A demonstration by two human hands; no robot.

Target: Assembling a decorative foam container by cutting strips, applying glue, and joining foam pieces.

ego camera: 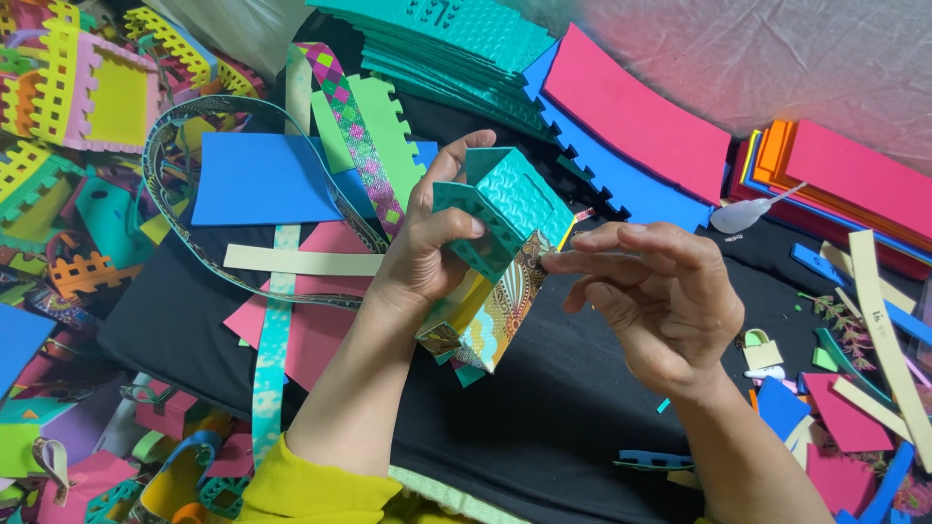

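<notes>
My left hand (427,247) grips a small teal foam box (500,218) with embossed sides and notched edges, holding it up over a black cloth. A patterned, shiny strip (500,311) runs down the box's side. My right hand (646,291) is beside it, its fingertips pinching the edge of that strip at the box's right corner. A yellow sleeve covers my left forearm near the bottom edge.
Stacks of teal (456,39), pink (636,116) and orange (845,175) foam sheets lie at the back. Loose foam pieces include a blue sheet (262,180). A small glue bottle (743,213) rests at right. Finished foam baskets (78,87) pile up at left.
</notes>
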